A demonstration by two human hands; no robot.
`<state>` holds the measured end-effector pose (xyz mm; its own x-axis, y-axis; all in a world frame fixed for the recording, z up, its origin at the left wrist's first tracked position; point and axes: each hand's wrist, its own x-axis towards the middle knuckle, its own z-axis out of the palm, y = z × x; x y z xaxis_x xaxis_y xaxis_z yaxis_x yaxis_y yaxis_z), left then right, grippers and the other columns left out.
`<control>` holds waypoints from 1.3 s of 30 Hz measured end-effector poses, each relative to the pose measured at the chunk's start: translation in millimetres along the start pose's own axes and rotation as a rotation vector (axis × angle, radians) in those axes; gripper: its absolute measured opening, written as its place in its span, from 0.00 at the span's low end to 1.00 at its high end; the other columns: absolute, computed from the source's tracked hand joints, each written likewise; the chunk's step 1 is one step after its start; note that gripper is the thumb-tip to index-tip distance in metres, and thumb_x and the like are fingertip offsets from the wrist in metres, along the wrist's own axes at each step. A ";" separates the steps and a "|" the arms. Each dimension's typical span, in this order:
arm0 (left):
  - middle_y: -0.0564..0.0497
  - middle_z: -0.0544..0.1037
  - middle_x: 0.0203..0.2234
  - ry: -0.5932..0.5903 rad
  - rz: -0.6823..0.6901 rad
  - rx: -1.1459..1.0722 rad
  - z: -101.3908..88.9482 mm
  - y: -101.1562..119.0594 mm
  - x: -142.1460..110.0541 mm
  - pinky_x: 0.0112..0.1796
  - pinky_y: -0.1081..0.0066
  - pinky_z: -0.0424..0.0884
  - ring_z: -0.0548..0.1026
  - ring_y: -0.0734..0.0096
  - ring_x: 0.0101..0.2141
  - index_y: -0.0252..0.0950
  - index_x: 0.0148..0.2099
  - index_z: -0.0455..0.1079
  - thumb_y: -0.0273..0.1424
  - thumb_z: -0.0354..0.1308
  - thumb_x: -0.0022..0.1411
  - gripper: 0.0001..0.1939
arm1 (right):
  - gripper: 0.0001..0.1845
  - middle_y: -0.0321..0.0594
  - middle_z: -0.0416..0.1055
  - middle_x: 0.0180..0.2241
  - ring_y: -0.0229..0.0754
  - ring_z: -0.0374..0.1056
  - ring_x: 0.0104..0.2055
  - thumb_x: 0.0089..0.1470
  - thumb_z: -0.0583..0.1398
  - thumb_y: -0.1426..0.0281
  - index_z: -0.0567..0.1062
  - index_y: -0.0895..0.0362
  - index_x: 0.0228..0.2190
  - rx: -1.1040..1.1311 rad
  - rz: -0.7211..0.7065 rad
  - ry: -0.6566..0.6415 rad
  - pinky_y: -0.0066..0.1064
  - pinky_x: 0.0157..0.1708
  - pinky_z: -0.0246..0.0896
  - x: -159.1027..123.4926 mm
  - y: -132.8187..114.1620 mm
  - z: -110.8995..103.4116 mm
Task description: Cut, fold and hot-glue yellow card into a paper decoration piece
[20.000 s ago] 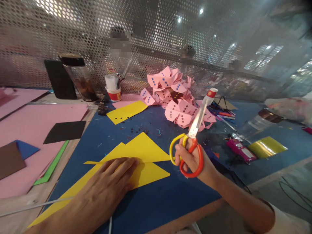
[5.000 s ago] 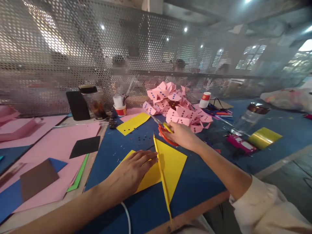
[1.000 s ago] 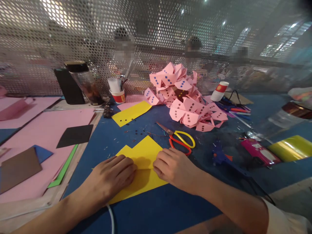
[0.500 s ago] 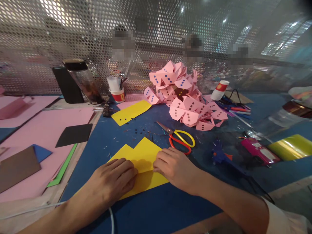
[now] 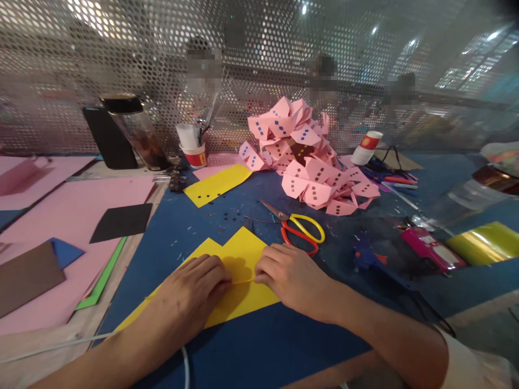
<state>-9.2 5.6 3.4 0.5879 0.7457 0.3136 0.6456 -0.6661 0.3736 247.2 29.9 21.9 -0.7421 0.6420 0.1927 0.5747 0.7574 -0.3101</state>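
Note:
A yellow sheet of paper (image 5: 247, 251) lies in front of me with a fold or strip edge running across it between my hands. My left hand (image 5: 197, 289) is closed at the sheet's left part, fingers curled and pressing on the paper. Across from it, my right hand (image 5: 294, 278) pinches the same edge at the right with thumb and fingertips. Just beyond the right hand rest scissors (image 5: 283, 216) with one yellow and one red handle, blades pointing up and left. The paper under both palms is hidden.
Pink folded paper pieces (image 5: 312, 183) are heaped at the back. Another yellow sheet (image 5: 219, 185), a paper cup (image 5: 197, 158) and a lidded jar (image 5: 148, 146) stand or lie left. A blue glue gun (image 5: 367, 256) and magenta toy car (image 5: 432, 249) lie right. A white cable (image 5: 52, 344) crosses lower left.
The scissors, in my right hand 20 and 5 seconds ago, now lie on the table. Both hands are now on the yellow sheet; over the last second my left fingers shifted slightly along the edge.

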 end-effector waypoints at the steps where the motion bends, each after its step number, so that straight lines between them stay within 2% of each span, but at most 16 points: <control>1: 0.50 0.77 0.33 0.007 -0.021 -0.012 1.2 -1.4 0.5 0.38 0.67 0.68 0.74 0.67 0.34 0.38 0.40 0.70 0.27 0.48 0.74 0.11 | 0.09 0.42 0.75 0.39 0.43 0.69 0.42 0.69 0.58 0.69 0.75 0.58 0.36 0.012 0.018 0.009 0.36 0.45 0.62 -0.1 0.0 0.4; 5: 0.51 0.78 0.31 0.021 -0.117 -0.056 2.2 -6.2 4.0 0.34 0.70 0.68 0.75 0.68 0.32 0.39 0.36 0.73 0.30 0.51 0.72 0.12 | 0.07 0.39 0.75 0.37 0.41 0.70 0.41 0.65 0.63 0.68 0.75 0.57 0.34 0.068 0.119 0.023 0.34 0.43 0.61 1.8 -0.9 -0.4; 9: 0.54 0.79 0.29 -0.013 -0.191 -0.102 -2.4 -8.8 9.3 0.31 0.73 0.68 0.77 0.70 0.30 0.41 0.34 0.74 0.31 0.54 0.69 0.10 | 0.12 0.37 0.75 0.34 0.41 0.70 0.37 0.62 0.66 0.64 0.74 0.57 0.31 0.092 0.244 0.025 0.33 0.38 0.60 5.8 -2.1 -2.4; 15: 0.56 0.81 0.28 -0.026 -0.268 -0.075 -6.2 -13.3 12.6 0.29 0.75 0.67 0.77 0.71 0.27 0.41 0.35 0.75 0.33 0.58 0.66 0.07 | 0.15 0.35 0.74 0.32 0.39 0.70 0.35 0.62 0.65 0.60 0.74 0.57 0.30 0.075 0.313 0.017 0.32 0.35 0.57 6.7 -1.3 -2.5; 19: 0.56 0.80 0.26 -0.028 -0.226 -0.083 -9.6 -12.9 11.2 0.27 0.75 0.67 0.76 0.72 0.25 0.41 0.33 0.74 0.34 0.58 0.67 0.09 | 0.15 0.35 0.73 0.32 0.39 0.69 0.34 0.62 0.66 0.60 0.74 0.57 0.29 0.060 0.295 0.010 0.32 0.34 0.57 5.3 -0.4 -3.1; 27: 0.54 0.79 0.31 -0.023 -0.148 -0.079 -19.4 -16.5 -9.2 0.31 0.75 0.69 0.78 0.71 0.30 0.42 0.36 0.74 0.34 0.54 0.71 0.10 | 0.15 0.35 0.73 0.32 0.39 0.69 0.35 0.60 0.67 0.59 0.74 0.57 0.29 0.050 0.280 0.006 0.32 0.34 0.56 5.9 -0.2 -2.6; 31: 0.53 0.79 0.34 -0.063 -0.205 -0.053 -17.7 -19.3 -14.4 0.36 0.74 0.70 0.77 0.70 0.35 0.42 0.38 0.75 0.36 0.53 0.73 0.11 | 0.15 0.35 0.74 0.33 0.40 0.69 0.36 0.59 0.68 0.60 0.74 0.57 0.29 0.074 0.282 -0.034 0.32 0.36 0.57 4.6 -1.2 -8.5; 39: 0.55 0.79 0.32 -0.130 -0.321 -0.123 -20.7 -23.8 -7.6 0.33 0.74 0.67 0.76 0.72 0.31 0.42 0.36 0.76 0.37 0.55 0.69 0.11 | 0.05 0.35 0.75 0.37 0.38 0.71 0.41 0.62 0.65 0.73 0.76 0.57 0.33 0.155 0.236 -0.121 0.29 0.40 0.59 -2.7 -1.0 -28.5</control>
<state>-39.1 16.1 10.2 0.4273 0.9026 0.0527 0.7485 -0.3858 0.5394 258.4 30.8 48.2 -0.6353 0.7722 -0.0112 0.6838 0.5558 -0.4728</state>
